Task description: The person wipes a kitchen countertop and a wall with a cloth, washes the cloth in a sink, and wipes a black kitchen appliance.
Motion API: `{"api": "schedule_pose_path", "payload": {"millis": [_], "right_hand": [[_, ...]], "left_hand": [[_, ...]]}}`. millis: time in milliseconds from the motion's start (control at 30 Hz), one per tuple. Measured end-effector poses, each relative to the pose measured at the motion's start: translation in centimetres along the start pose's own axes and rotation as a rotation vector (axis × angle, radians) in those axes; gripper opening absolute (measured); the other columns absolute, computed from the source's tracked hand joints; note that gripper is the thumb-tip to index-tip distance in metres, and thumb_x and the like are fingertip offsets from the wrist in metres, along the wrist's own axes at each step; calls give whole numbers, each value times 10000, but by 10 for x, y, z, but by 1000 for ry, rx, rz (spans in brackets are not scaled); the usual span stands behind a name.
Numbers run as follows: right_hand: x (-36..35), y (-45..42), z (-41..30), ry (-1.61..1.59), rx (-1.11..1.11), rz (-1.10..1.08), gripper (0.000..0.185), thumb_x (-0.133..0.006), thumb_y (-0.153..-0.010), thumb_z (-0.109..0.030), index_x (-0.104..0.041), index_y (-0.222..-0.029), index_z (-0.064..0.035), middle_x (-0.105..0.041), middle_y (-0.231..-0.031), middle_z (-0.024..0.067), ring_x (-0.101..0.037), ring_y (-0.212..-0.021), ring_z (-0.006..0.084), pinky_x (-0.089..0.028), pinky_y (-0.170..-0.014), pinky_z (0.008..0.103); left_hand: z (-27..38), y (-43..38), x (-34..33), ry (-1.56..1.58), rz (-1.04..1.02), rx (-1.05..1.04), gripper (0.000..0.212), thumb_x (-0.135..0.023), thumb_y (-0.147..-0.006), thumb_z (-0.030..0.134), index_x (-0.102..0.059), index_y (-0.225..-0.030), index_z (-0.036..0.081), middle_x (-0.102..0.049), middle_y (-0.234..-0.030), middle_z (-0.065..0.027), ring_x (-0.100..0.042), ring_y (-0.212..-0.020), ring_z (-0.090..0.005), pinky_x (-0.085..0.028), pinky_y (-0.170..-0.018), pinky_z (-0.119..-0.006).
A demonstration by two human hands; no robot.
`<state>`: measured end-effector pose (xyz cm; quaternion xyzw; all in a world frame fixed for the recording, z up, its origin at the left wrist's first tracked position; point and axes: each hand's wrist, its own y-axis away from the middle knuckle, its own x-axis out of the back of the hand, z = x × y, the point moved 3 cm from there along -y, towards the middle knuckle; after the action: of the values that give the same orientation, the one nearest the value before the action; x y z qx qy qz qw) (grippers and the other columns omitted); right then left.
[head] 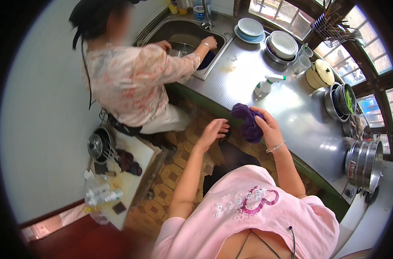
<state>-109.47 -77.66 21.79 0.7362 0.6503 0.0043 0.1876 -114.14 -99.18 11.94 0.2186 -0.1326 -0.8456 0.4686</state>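
Note:
My right hand [269, 124] grips a crumpled purple cloth [248, 124], which hangs over the front edge of the stainless steel counter [300, 129]. Left of the cloth, my left hand [214, 132] is in the air with its fingers apart and nothing in them. A white spray bottle [264, 86] with a green-tipped nozzle stands on the counter beyond the cloth. Wet-looking glare and a faint brownish smear mark the metal near the sink [204, 74].
A co-worker [131, 84] leans over the sink, both hands in it near a dark cloth [206, 60]. Bowls [283, 44], a cream lidded pot [319, 73], nested basins [340, 100] and a steamer pot [364, 165] line the window side. A cluttered low table [131, 181] stands left.

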Motion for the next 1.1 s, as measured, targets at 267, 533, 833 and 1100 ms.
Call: {"api": "schedule_pose_path", "payload": {"millis": [267, 533, 833, 1100], "right_hand": [[-16, -130, -3, 166, 59, -19, 232, -499, -977, -112, -652, -1117, -7, -659, -1047, 50, -578, -961, 117, -454, -892, 258], [-7, -213, -21, 354, 161, 276, 198, -453, -1015, -130, -576, -1072, 15, -662, -994, 64, -640, -852, 150, -518, -766, 266], [0, -242, -56, -160, 111, 512, 218, -375, -1049, -196, -515, -1091, -33, -608, -996, 84, -647, -866, 150, -600, -724, 313], [-19, -288, -74, -274, 124, 493, 208, -397, -1043, -195, -517, -1121, -45, -533, -1087, 60, -581, -906, 139, -623, -741, 345]], "left_hand": [[80, -99, -2, 452, -130, 140, 354, -486, -1014, 352, -542, -1255, 99, -625, -1102, -23, -596, -1003, -127, -485, -855, -285], [115, -193, 47, 557, 50, 13, 323, -482, -1018, 280, -513, -1305, 135, -623, -1158, 0, -608, -1004, -127, -484, -855, -291], [118, -265, 103, 267, 404, 4, 285, -498, -1011, 321, -559, -1085, 52, -552, -968, 10, -508, -860, -99, -434, -777, -255], [168, -296, 91, 211, 438, -132, 211, -509, -997, 179, -501, -1109, 0, -519, -1019, -15, -483, -907, -102, -407, -823, -237]]}}
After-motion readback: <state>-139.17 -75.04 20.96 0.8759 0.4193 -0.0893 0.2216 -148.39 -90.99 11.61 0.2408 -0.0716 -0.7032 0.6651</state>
